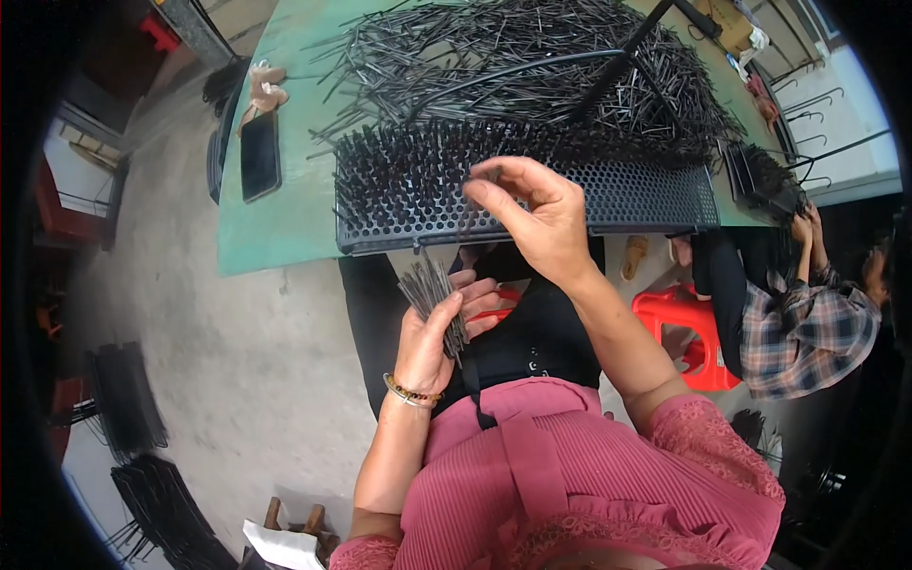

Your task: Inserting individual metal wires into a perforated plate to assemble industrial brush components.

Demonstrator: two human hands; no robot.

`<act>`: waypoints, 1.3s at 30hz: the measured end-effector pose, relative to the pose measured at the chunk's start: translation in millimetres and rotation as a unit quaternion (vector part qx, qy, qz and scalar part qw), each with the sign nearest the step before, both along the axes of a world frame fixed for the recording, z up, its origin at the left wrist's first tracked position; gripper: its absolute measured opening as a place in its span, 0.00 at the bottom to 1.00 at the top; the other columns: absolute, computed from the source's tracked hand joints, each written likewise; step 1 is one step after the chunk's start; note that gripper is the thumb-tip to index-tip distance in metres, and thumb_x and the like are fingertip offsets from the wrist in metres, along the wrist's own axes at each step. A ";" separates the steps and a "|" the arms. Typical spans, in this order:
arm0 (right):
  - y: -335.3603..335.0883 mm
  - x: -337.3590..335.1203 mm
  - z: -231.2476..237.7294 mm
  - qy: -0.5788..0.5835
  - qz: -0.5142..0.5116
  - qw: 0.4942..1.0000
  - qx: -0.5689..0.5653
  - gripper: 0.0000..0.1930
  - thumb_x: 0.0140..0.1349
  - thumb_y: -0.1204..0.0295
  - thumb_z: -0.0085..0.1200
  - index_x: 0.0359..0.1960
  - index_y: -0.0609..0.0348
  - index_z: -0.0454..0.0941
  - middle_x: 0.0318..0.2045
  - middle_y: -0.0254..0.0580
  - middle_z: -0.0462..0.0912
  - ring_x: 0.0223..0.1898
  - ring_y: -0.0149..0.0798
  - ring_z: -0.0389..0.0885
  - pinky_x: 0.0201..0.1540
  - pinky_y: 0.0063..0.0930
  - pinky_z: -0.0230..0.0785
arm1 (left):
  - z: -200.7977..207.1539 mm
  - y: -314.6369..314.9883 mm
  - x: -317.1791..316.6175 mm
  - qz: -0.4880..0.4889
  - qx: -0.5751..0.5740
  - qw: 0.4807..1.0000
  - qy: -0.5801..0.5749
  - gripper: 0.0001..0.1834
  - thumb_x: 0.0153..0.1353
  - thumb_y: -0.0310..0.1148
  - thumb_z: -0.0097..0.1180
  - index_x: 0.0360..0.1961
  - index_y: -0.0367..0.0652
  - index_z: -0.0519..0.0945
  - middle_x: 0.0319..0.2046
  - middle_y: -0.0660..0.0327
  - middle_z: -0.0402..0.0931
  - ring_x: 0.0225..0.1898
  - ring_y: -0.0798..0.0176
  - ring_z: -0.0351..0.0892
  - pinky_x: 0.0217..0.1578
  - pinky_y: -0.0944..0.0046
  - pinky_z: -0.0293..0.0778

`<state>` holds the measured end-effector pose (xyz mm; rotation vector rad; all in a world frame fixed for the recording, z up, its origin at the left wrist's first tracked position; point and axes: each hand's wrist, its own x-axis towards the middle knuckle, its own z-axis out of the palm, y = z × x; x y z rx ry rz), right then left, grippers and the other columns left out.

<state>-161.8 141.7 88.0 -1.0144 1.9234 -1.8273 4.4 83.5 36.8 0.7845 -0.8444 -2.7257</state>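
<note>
My left hand (421, 344) is closed around a bundle of thin dark rods (429, 287), its thumb pressing across them; the hand is near the table's front edge. Over a black perforated rack (655, 198) hovers my right hand (543, 211), thumb and fingertips brought together in a pinch. What sits between those fingertips is too small to make out. Many dark rods (380, 171) stand upright in the rack's holes, densest on its left and back; the front right part shows bare holes.
Behind the rack lies a large heap of loose dark rods (513, 71) on the green table (294, 223). A phone (260, 157) lies at the left. On the right, a person in a plaid shirt (807, 328) works near a red stool (693, 332). A black bar crosses the heap.
</note>
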 end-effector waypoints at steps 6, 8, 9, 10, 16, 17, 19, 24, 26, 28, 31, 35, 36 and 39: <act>-23.0 -0.6 -17.6 0.105 -0.037 0.993 -0.027 0.08 0.57 0.77 0.60 0.38 0.63 0.80 0.31 0.35 0.83 0.31 0.23 0.80 0.35 0.17 0.71 | -2.2 1.7 0.0 -0.036 0.004 0.999 0.004 0.22 0.65 0.32 0.49 0.56 0.28 0.65 0.47 0.44 0.75 0.45 0.55 0.79 0.44 0.59 0.78; -24.9 0.6 -19.8 0.112 -0.051 0.992 -0.014 0.08 0.55 0.77 0.60 0.38 0.63 0.80 0.30 0.36 0.83 0.32 0.24 0.80 0.34 0.17 0.70 | -5.5 2.3 2.1 -0.036 0.005 0.999 -0.006 0.22 0.65 0.32 0.49 0.55 0.29 0.65 0.46 0.44 0.76 0.44 0.55 0.79 0.43 0.59 0.78; -24.6 1.0 -21.9 0.113 -0.051 0.992 -0.014 0.08 0.55 0.77 0.60 0.38 0.63 0.80 0.30 0.36 0.83 0.32 0.24 0.80 0.34 0.17 0.70 | -7.2 2.6 2.8 -0.036 0.005 0.999 -0.006 0.22 0.65 0.32 0.49 0.55 0.29 0.65 0.46 0.44 0.76 0.44 0.55 0.79 0.43 0.59 0.78; -24.1 1.5 -24.9 0.131 -0.045 0.990 -0.008 0.09 0.55 0.77 0.60 0.38 0.63 0.80 0.30 0.37 0.83 0.32 0.25 0.80 0.34 0.17 0.70 | -8.9 2.9 3.4 -0.037 0.007 0.999 -0.009 0.22 0.65 0.32 0.49 0.55 0.29 0.66 0.45 0.45 0.76 0.44 0.56 0.80 0.43 0.59 0.79; -26.9 5.1 -29.6 0.207 -0.014 0.978 -0.030 0.09 0.51 0.80 0.62 0.35 0.65 0.80 0.32 0.43 0.83 0.32 0.35 0.82 0.35 0.25 0.73 | -6.4 3.1 3.3 -0.038 0.006 0.999 -0.024 0.19 0.64 0.30 0.48 0.54 0.30 0.68 0.43 0.46 0.78 0.42 0.56 0.80 0.42 0.59 0.79; -27.5 3.6 -30.9 0.248 -0.007 0.968 -0.038 0.10 0.50 0.80 0.62 0.36 0.64 0.81 0.32 0.43 0.83 0.32 0.36 0.82 0.35 0.26 0.73 | -6.4 3.0 3.6 -0.038 0.006 0.999 -0.024 0.19 0.64 0.29 0.48 0.54 0.30 0.68 0.43 0.46 0.78 0.42 0.56 0.81 0.42 0.59 0.79; -27.6 1.6 -33.2 0.288 0.001 0.956 -0.047 0.10 0.50 0.80 0.62 0.36 0.64 0.81 0.32 0.43 0.83 0.33 0.38 0.82 0.35 0.27 0.73 | -7.8 2.8 4.6 -0.041 0.004 0.999 -0.022 0.20 0.65 0.31 0.48 0.54 0.30 0.67 0.44 0.45 0.77 0.42 0.56 0.80 0.42 0.60 0.79; -23.7 3.0 -33.8 0.401 0.031 0.915 -0.046 0.10 0.49 0.80 0.62 0.35 0.61 0.82 0.31 0.42 0.83 0.33 0.40 0.81 0.38 0.31 0.70 | -5.6 4.2 5.4 -0.049 -0.001 0.999 -0.021 0.20 0.65 0.32 0.48 0.54 0.30 0.67 0.44 0.45 0.77 0.43 0.56 0.80 0.42 0.61 0.78; -22.1 4.1 -33.0 0.421 0.032 0.906 -0.043 0.10 0.49 0.80 0.62 0.35 0.62 0.82 0.31 0.42 0.83 0.33 0.40 0.80 0.39 0.31 0.69 | -5.7 5.0 4.8 -0.058 -0.002 0.998 -0.016 0.20 0.65 0.32 0.48 0.54 0.30 0.67 0.44 0.45 0.77 0.43 0.57 0.80 0.42 0.61 0.78; -19.7 5.2 -28.2 0.376 -0.001 0.924 -0.065 0.10 0.48 0.80 0.62 0.35 0.61 0.82 0.32 0.42 0.83 0.32 0.42 0.80 0.38 0.30 0.70 | -3.4 3.7 5.1 -0.058 -0.005 0.998 -0.007 0.20 0.65 0.32 0.48 0.54 0.30 0.67 0.44 0.45 0.77 0.42 0.57 0.80 0.41 0.61 0.78; -2.3 15.0 -11.0 0.117 0.049 0.991 0.031 0.08 0.53 0.77 0.61 0.36 0.63 0.82 0.29 0.39 0.82 0.29 0.29 0.79 0.30 0.22 0.68 | 4.5 0.1 5.2 -0.054 -0.008 0.998 0.022 0.19 0.66 0.32 0.47 0.53 0.30 0.68 0.43 0.45 0.77 0.42 0.57 0.80 0.41 0.61 0.78; 17.4 15.9 -6.2 -0.165 0.205 0.949 0.173 0.10 0.58 0.71 0.60 0.36 0.66 0.82 0.26 0.34 0.81 0.27 0.21 0.74 0.29 0.17 0.67 | 10.5 0.1 1.8 -0.050 -0.014 0.997 0.050 0.18 0.66 0.31 0.47 0.52 0.29 0.69 0.41 0.46 0.78 0.40 0.56 0.80 0.40 0.61 0.79; 19.9 14.7 -11.1 -0.165 0.202 0.950 0.172 0.10 0.58 0.71 0.60 0.36 0.66 0.82 0.26 0.34 0.81 0.27 0.21 0.74 0.29 0.17 0.67 | 10.7 1.0 0.5 -0.047 -0.015 0.997 0.055 0.17 0.66 0.31 0.47 0.51 0.29 0.70 0.40 0.46 0.78 0.40 0.56 0.81 0.40 0.60 0.79; 26.0 10.6 -23.5 -0.187 0.171 0.954 0.158 0.10 0.58 0.71 0.61 0.35 0.69 0.81 0.26 0.36 0.82 0.29 0.23 0.76 0.30 0.18 0.69 | 8.9 6.7 -3.6 -0.050 -0.019 0.998 0.046 0.17 0.66 0.31 0.48 0.52 0.31 0.70 0.42 0.49 0.77 0.41 0.58 0.80 0.41 0.60 0.79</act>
